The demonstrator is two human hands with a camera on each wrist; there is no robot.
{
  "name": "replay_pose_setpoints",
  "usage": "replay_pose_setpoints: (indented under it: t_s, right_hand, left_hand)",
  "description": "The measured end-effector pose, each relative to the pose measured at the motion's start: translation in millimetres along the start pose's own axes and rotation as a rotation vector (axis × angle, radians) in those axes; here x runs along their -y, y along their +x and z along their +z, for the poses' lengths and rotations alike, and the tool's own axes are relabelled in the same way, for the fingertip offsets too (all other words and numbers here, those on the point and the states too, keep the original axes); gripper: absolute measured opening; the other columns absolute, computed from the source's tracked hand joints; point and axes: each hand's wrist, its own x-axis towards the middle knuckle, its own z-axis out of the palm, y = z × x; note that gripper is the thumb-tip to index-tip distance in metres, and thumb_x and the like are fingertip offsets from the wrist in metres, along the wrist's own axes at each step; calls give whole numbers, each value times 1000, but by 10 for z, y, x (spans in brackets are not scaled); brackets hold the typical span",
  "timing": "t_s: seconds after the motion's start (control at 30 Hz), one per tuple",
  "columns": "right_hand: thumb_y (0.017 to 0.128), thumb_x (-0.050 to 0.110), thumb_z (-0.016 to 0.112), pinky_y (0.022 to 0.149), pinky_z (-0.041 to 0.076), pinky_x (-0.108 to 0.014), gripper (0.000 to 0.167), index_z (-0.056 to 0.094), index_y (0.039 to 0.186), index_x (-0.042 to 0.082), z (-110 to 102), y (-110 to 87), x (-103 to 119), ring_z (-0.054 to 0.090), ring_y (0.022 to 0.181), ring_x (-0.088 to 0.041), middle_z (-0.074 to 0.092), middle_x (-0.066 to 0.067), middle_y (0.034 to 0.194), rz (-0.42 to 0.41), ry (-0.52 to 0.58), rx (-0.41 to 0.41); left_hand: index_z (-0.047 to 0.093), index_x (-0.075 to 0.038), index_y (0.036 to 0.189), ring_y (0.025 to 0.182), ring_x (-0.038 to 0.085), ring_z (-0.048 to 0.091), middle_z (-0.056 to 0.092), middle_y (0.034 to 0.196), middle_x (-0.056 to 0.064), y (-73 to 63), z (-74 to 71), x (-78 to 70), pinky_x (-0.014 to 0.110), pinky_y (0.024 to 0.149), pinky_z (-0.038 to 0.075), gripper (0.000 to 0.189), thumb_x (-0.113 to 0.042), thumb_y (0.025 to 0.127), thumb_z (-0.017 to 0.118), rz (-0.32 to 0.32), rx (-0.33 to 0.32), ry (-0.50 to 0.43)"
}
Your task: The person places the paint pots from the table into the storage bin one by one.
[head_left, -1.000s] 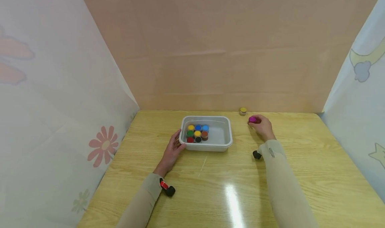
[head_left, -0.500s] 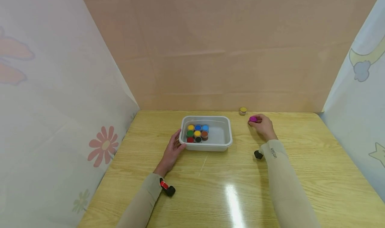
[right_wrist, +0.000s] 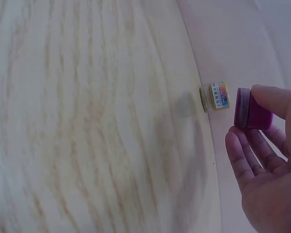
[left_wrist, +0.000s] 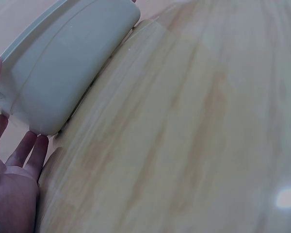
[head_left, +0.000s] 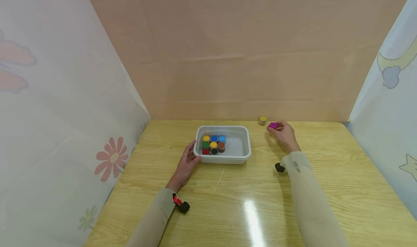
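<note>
Between thumb and fingers, my right hand (head_left: pixel 285 137) pinches a small magenta paint jar (right_wrist: pixel 252 110), held up off the table at the back right. A yellow-lidded paint jar (head_left: pixel 262 120) with a printed label stands just beyond it, near the table's back edge. With fairly straight fingers, my left hand (head_left: pixel 186 166) touches the left end of a white plastic tub (head_left: pixel 239 160), its thumb by the front corner. Several paint jars with yellow, blue, green, brown, red and black lids sit in the tub's left half, such as the brown one (head_left: pixel 221 147).
The wooden table (head_left: pixel 224 203) reaches back to a brown paper-covered wall (head_left: pixel 208 59). White sheets with printed flowers (head_left: pixel 112 158) and other figures hang at both sides. A black wrist camera (head_left: pixel 184 207) sits on the left sleeve, another (head_left: pixel 279 167) at the right.
My right hand has lifted the magenta jar slightly and tilted it a little. The left hand, the tub and the jars inside have stayed in place.
</note>
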Motion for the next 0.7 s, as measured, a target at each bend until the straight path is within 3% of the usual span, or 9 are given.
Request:
replay_pose_setpoints:
  t_s: [0.23,0.37,0.53,0.7]
  right_hand:
    - [102,36,67,78,46,-15,55,52,135,-4,44,-21,79,60,117,-39,58,-26,131,-59,-6,-71]
    - [101,33,68,70,47,-6,55,50,136,-5,87,-38,119,61,109,-29,57,-26,131,-71,46,-82]
    - [101,27,68,74,57,-13,54,51,143,-2,114,-48,172,61,93,-13,58,-24,128,-96,107,-95]
    - [103,23,66,85,63,-28,50,54,145,-1,87,-52,223,64,91,-10,56,-22,126,-126,179,-85]
  left_hand:
    - [27,-31,164,155,29,33,26,171,3,-1,-19,7,51,124,33,69,-25,105,63,1,16,-9]
    - [30,-36,162,154,26,34,28,170,-1,-22,-44,15,51,124,33,68,-26,104,64,-11,-3,-8]
    - [30,-38,161,154,26,35,28,170,-2,-34,-48,5,52,124,33,68,-28,104,65,-13,-6,-4]
    - [30,-39,161,153,28,36,28,170,-1,-6,-16,-2,54,123,34,68,-28,104,65,-7,5,-7]
